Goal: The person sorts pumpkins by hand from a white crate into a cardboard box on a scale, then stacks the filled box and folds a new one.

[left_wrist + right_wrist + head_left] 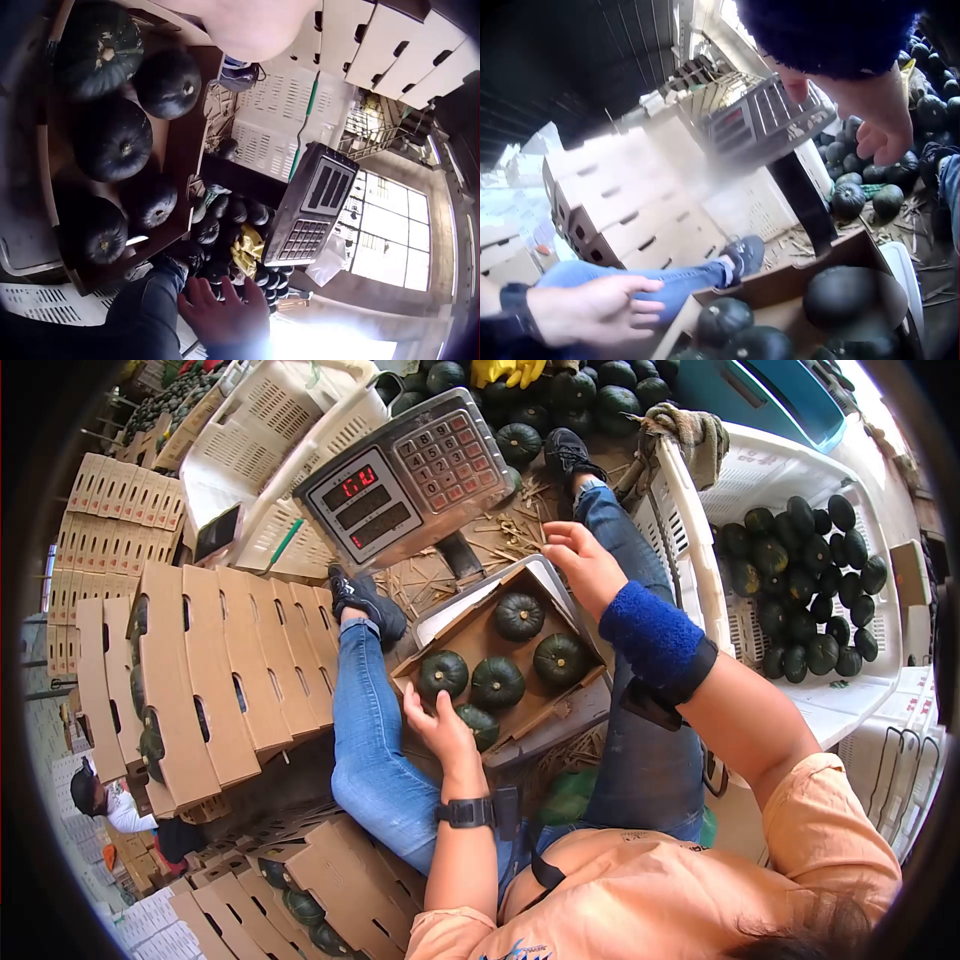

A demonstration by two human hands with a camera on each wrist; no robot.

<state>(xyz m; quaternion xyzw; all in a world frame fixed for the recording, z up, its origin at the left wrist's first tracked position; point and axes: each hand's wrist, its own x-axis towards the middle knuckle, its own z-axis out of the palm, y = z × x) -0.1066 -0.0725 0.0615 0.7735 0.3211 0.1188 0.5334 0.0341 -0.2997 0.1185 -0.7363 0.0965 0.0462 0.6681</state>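
An open cardboard box (468, 632) sits on the scale platform between the person's knees, with several dark green squashes (497, 682) in it. My left hand (438, 722) hovers open over the box's near left corner, beside a squash (481, 725), and holds nothing. In the right wrist view the left hand (592, 307) has its fingers spread flat. My right hand (583, 565) is raised over the box's far right corner, fingers relaxed and empty. It also shows in the left wrist view as an open right hand (225, 311). The scale display (400, 475) stands behind the box.
A white crate (760, 480) full of squashes stands at the right, with gloves (692, 432) draped on its rim. Stacked closed cartons (205, 680) fill the left. A loose squash pile (570, 400) lies behind the scale. Another person (105, 800) is at the lower left.
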